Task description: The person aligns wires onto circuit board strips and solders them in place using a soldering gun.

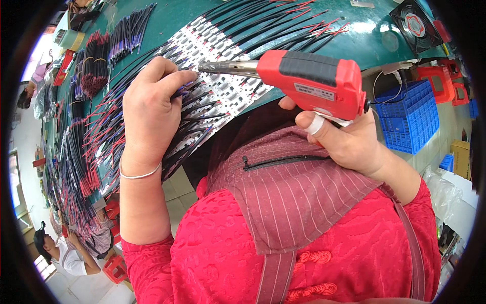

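Observation:
My right hand [349, 144], with white tape on the thumb, is closed around the handle of a red and black soldering gun [311, 76]. The gun's metal tip points left and reaches the white circuit boards [195, 38], right beside my left fingertips. My left hand [152, 109] is closed in a pinch over the boards, on what looks like a thin dark wire; its end is hidden by the fingers. Rows of black wires with red ends [263, 23] stick out from the boards' far side. More red, black and blue wires [109, 119] fan out on the left.
Bundled wires [94, 63] lie along the left of the green table [167, 15]. A black fan [415, 25] stands at the far right. Right of the table are a blue crate [407, 119] and red stools [438, 81]. A person [73, 256] sits at the lower left.

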The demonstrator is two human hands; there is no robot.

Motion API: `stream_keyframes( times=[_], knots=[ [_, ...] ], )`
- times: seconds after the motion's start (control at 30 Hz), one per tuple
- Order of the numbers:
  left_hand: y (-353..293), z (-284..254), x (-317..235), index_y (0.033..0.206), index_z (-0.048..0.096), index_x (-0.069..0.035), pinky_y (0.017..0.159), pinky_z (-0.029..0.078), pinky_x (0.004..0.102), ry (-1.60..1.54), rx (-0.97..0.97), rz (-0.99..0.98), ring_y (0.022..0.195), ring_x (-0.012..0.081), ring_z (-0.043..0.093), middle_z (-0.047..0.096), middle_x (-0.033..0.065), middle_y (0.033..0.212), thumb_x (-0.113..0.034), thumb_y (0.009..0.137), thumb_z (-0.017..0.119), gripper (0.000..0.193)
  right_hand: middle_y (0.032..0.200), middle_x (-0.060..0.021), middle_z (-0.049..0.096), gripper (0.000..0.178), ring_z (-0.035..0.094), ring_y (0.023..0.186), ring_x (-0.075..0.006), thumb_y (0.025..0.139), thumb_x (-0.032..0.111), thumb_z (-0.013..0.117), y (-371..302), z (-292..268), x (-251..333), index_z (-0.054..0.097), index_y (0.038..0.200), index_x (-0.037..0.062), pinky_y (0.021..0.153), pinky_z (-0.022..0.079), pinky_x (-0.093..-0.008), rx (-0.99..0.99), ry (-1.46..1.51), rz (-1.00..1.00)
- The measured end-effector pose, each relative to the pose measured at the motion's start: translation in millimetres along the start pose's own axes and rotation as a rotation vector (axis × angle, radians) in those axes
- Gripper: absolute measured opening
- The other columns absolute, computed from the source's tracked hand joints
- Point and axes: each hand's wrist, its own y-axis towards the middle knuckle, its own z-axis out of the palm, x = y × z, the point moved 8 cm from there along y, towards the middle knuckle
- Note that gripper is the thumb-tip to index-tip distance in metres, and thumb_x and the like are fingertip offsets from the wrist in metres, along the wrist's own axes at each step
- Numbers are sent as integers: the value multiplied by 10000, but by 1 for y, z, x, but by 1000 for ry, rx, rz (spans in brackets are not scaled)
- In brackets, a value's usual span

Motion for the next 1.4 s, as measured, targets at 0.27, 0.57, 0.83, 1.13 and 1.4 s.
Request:
stream_keyframes(
  times=[0.27, 0.57, 0.83, 1.13, 1.4],
  knots=[
    [1, 0, -4, 914, 762, -89, 706, 525, 392, 52, -19, 36, 819, 276, 645, 621, 64, 865, 106, 625, 709, 352, 1117, -112, 743, 295, 709, 1044, -160, 930, -12, 724, 2, 0, -1, 672, 1220, -17, 961, 567, -315, 7, -16, -4],
    [2, 0, -8, 907, 756, -88, 706, 525, 395, 80, -23, 63, 826, 276, 641, 614, 64, 857, 98, 636, 702, 333, 1131, -112, 742, 301, 703, 1050, -152, 930, -17, 724, 2, 1, -1, 664, 1225, -26, 971, 557, -311, -5, 19, -27],
    [-1, 0, -7, 939, 756, -93, 715, 523, 388, 103, -29, 83, 820, 274, 644, 612, 71, 871, 111, 639, 679, 371, 1130, -115, 748, 301, 702, 1058, -160, 938, 5, 723, 0, 1, 5, 667, 1233, -17, 960, 552, -321, 7, -94, -69],
    [0, -2, -11, 954, 758, -92, 717, 523, 384, 132, -20, 79, 808, 274, 649, 615, 79, 882, 129, 633, 662, 401, 1168, -114, 736, 310, 693, 1080, -155, 955, 6, 704, -3, -1, 2, 655, 1260, -13, 969, 551, -314, 1, -39, -23],
    [0, -1, -12, 953, 757, -81, 718, 522, 382, 150, -8, 90, 808, 277, 650, 617, 83, 880, 131, 632, 670, 394, 1175, -118, 732, 324, 692, 1082, -154, 958, 1, 698, -5, -1, 2, 643, 1277, -12, 967, 554, -311, -9, -22, -21]
  ],
)
